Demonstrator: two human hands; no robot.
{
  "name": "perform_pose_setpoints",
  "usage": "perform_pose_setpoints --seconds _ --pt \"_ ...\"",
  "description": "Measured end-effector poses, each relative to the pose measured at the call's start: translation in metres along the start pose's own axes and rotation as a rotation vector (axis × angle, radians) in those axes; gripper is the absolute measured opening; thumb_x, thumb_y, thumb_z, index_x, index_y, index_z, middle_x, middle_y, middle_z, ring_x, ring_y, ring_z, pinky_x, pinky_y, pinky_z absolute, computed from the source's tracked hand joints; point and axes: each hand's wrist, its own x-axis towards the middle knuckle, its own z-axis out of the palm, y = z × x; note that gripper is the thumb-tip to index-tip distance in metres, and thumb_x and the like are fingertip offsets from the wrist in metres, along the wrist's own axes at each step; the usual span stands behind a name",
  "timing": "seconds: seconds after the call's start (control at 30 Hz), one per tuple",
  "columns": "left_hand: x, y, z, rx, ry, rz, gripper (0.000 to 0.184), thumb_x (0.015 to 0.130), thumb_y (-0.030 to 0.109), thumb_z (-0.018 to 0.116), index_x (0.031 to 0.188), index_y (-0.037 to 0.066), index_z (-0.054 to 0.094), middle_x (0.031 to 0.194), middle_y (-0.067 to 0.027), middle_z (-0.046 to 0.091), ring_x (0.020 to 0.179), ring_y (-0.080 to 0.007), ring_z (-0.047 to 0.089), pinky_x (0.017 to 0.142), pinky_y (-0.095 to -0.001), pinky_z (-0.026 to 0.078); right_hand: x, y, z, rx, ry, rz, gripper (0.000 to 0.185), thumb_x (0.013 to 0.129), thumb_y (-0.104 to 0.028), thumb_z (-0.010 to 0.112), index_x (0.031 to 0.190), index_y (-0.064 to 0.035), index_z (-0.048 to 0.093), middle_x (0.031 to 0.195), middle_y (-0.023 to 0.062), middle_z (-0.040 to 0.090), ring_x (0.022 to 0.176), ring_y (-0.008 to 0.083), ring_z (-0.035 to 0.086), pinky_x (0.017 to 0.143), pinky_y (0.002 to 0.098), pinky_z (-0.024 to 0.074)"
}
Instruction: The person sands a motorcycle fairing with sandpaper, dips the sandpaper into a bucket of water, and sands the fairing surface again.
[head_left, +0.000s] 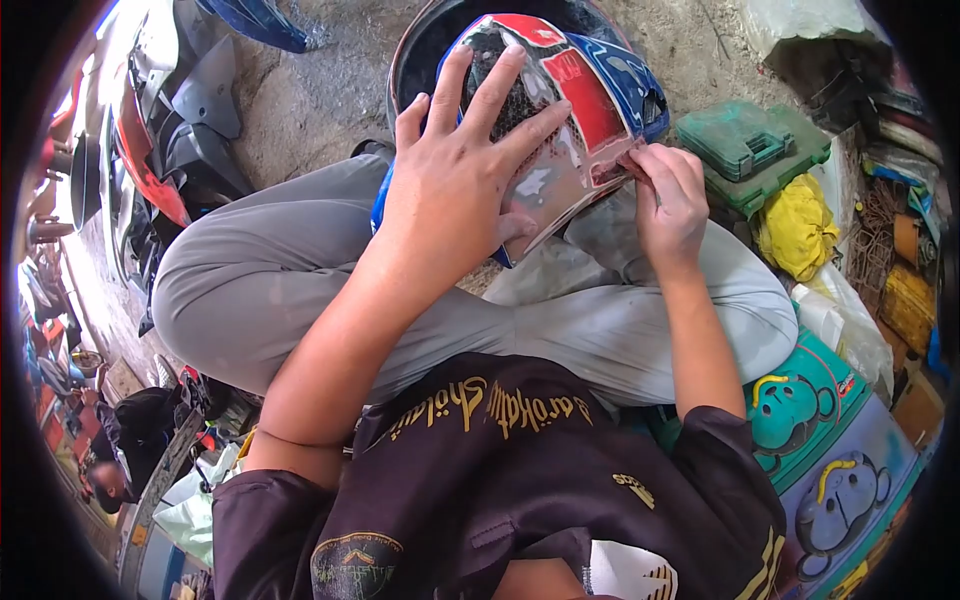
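Note:
A red, white and blue motorcycle body panel (585,105) rests in front of my crossed legs, its surface patchy with grey, scuffed areas. My left hand (450,185) lies over it with the fingers spread, the thumb close to the panel's lower edge. At the panel's right edge, my right hand (672,195) is closed in a pinch beside a small dark red patch. Whatever those fingertips hold, if anything, is too small to make out. Behind and partly under the panel is a dark round basin (405,65).
Green plastic cases (745,145) and a yellow bundle (800,225) are on my right, near a monkey-patterned mat (790,410). Loose red and black body panels (145,140) crowd the left side. A blue piece (255,22) lies on the concrete floor (340,80).

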Motion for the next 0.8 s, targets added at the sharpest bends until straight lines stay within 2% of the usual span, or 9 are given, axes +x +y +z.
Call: perform_pose_setpoints --seconds 0.17,0.27,0.37,0.43,0.57,0.67,0.8 --pt "-0.001 -0.001 0.001 -0.008 -0.003 -0.001 0.108 0.060 0.026 0.100 0.160 0.038 0.059 0.180 -0.0098 0.032 0.164 -0.0457 0.024 0.124 -0.0630 0.031 0.000 -0.007 0.005 -0.025 0.009 -0.059 0.028 0.087 0.009 0.075 0.113 -0.0003 0.077 0.113 0.0143 0.077 0.103 0.0366 0.071 0.093 0.0453 0.0590" --pt "-0.001 0.000 0.003 0.035 0.051 0.020 0.105 0.061 0.030 0.101 0.158 0.037 0.060 0.176 -0.0099 0.036 0.162 -0.0447 0.029 0.119 -0.0641 0.040 0.003 -0.003 0.005 -0.035 -0.008 -0.046 0.028 0.088 0.009 0.075 0.113 -0.0001 0.078 0.113 0.0144 0.077 0.104 0.0369 0.072 0.093 0.0456 0.0592" --pt "-0.001 -0.001 0.002 -0.002 0.001 0.002 0.109 0.059 0.026 0.100 0.160 0.038 0.059 0.180 -0.0095 0.032 0.164 -0.0462 0.023 0.125 -0.0625 0.031 0.002 -0.006 0.006 -0.027 -0.022 -0.063 0.028 0.088 0.010 0.073 0.114 0.0000 0.078 0.113 0.0151 0.077 0.103 0.0371 0.072 0.093 0.0456 0.0595" --pt "-0.001 -0.001 0.002 -0.003 0.005 0.006 0.110 0.059 0.027 0.100 0.160 0.037 0.059 0.179 -0.0094 0.032 0.164 -0.0463 0.024 0.124 -0.0626 0.032 0.004 0.007 0.004 -0.022 -0.047 -0.020 0.029 0.088 0.010 0.072 0.115 0.0002 0.079 0.112 0.0154 0.076 0.103 0.0369 0.072 0.092 0.0455 0.0598" --pt "-0.001 -0.001 0.003 0.006 0.017 0.007 0.110 0.058 0.026 0.100 0.160 0.038 0.059 0.179 -0.0093 0.033 0.164 -0.0463 0.024 0.124 -0.0626 0.032 0.003 -0.011 0.002 0.018 -0.031 -0.166 0.030 0.087 0.012 0.070 0.113 0.0001 0.079 0.112 0.0152 0.077 0.101 0.0364 0.073 0.091 0.0446 0.0605" --pt "-0.002 -0.001 0.003 0.007 0.018 0.009 0.110 0.059 0.025 0.099 0.160 0.038 0.059 0.179 -0.0095 0.033 0.164 -0.0465 0.024 0.123 -0.0624 0.032 0.007 0.013 0.002 -0.005 -0.028 -0.051 0.031 0.085 0.012 0.070 0.112 -0.0002 0.079 0.110 0.0138 0.078 0.100 0.0359 0.073 0.090 0.0447 0.0608" --pt "-0.002 0.000 0.004 0.036 0.027 0.007 0.108 0.060 0.027 0.100 0.159 0.038 0.059 0.178 -0.0097 0.034 0.163 -0.0461 0.026 0.121 -0.0627 0.035 0.004 -0.009 -0.002 0.031 -0.024 -0.177 0.028 0.086 0.013 0.069 0.109 0.0003 0.078 0.108 0.0143 0.078 0.097 0.0355 0.073 0.087 0.0439 0.0607"
